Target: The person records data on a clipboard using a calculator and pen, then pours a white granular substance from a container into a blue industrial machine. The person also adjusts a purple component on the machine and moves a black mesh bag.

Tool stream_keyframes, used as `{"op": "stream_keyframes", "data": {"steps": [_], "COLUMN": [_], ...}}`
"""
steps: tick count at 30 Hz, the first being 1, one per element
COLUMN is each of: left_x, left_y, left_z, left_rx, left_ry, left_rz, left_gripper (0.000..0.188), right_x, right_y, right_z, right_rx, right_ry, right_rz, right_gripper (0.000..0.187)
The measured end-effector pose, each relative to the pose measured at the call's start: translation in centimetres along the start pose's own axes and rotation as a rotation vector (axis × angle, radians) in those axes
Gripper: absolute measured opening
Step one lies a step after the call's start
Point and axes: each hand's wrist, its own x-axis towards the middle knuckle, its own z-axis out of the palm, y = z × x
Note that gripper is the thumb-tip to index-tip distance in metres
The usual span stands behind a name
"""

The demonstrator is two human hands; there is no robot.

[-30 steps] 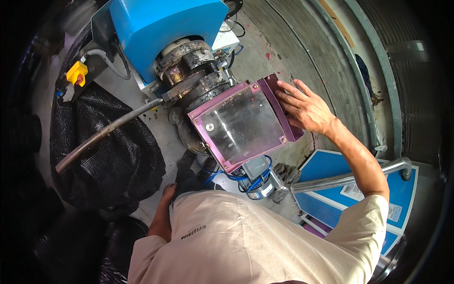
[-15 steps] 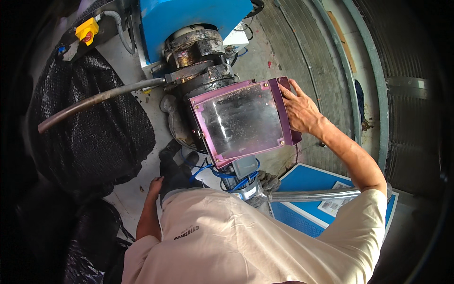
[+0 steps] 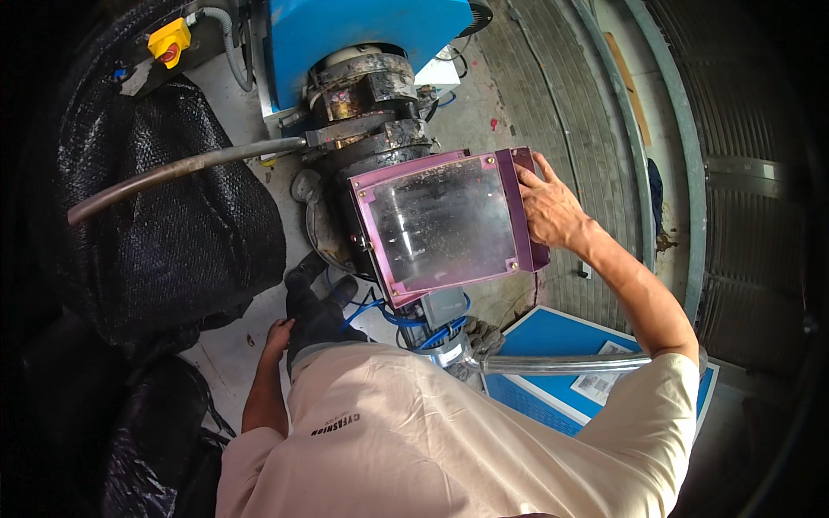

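A purple metal guard (image 3: 414, 287) with a clear, speckled window (image 3: 445, 220) sits over a dark machine barrel in front of me. My right hand (image 3: 551, 207) grips the right side flange of this guard, its fingers bent over the edge. Beside my left thigh hangs my left hand (image 3: 278, 337), apart from the machine. Its fingers are small and mostly turned from view, so their pose is unclear. Beyond the guard are grimy metal clamp rings (image 3: 367, 91), from which a long bare metal bar (image 3: 186, 166) sticks out to the left.
A blue machine housing (image 3: 363, 26) rises at the far side. At far left is a yellow box with a red stop button (image 3: 169, 43), above a black plastic wrap (image 3: 173, 198). Blue hoses (image 3: 380, 315) run near my legs. A blue panel (image 3: 553, 328) and silver pipe (image 3: 561, 364) lie right.
The view has shifted slightly. My right hand stays on the guard's flange, and my left hand still hangs at my side.
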Motion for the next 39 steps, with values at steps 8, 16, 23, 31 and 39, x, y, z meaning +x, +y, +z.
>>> {"op": "stream_keyframes", "data": {"steps": [8,16,23,31,39], "left_x": [0.1,-1.5,-1.4,-5.6,-21.6], "left_y": [0.4,1.5,1.1,8.4,32.2], "left_z": [-0.2,-0.5,-2.1,-3.2,2.2], "left_rx": [0.000,-0.041,0.000,0.384,0.451], "left_ry": [-0.030,0.001,-0.030,-0.069,-0.786], "left_rz": [-0.026,-0.033,-0.056,0.084,0.572], "left_gripper": [0.063,0.062,0.065,0.064,0.049], "right_x": [-0.4,-0.7,-2.4,-4.7,-5.6], "right_y": [1.0,1.3,0.2,-1.4,-1.9], "right_z": [0.0,-1.2,-0.2,1.4,1.9], "right_rx": [0.086,0.170,0.206,0.228,0.210], "right_ry": [-0.041,-0.078,0.071,0.328,0.339], "right_rz": [-0.055,-0.076,0.001,0.098,0.095], "right_gripper": [0.051,0.047,0.051,0.053,0.051]}}
